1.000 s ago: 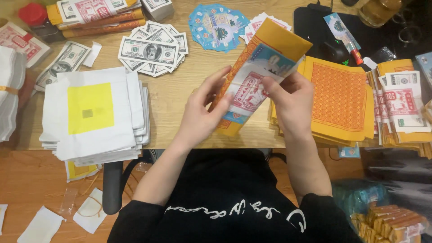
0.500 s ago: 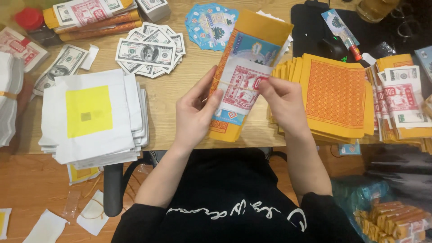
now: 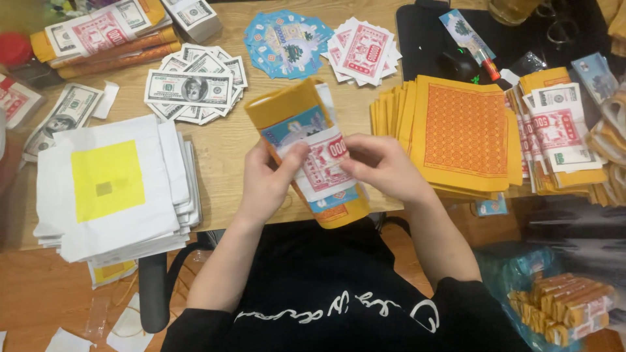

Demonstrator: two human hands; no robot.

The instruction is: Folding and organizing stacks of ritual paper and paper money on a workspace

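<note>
I hold a thick bundle of paper notes [image 3: 306, 140] wrapped in yellow-orange paper, above the near edge of the wooden table [image 3: 228, 150]. The bundle leans with its top tilted to the far left. My left hand [image 3: 267, 179] grips its left side, thumb pressed on the red and white note at the front. My right hand [image 3: 381, 166] clasps the right side, fingers curled over the same note. Blue and orange sheets show between the layers.
A stack of white sheets with a yellow square [image 3: 111, 186] lies at left. Orange patterned sheets [image 3: 463, 133] are fanned out at right, beside banded note bundles [image 3: 561, 137]. Green banknotes [image 3: 192, 88], blue round cards [image 3: 287, 42] and red notes [image 3: 362, 52] lie farther back.
The bundle has turned from leaning to the far right to leaning to the far left and come lower toward me. Both hands have closed in over the front note.
</note>
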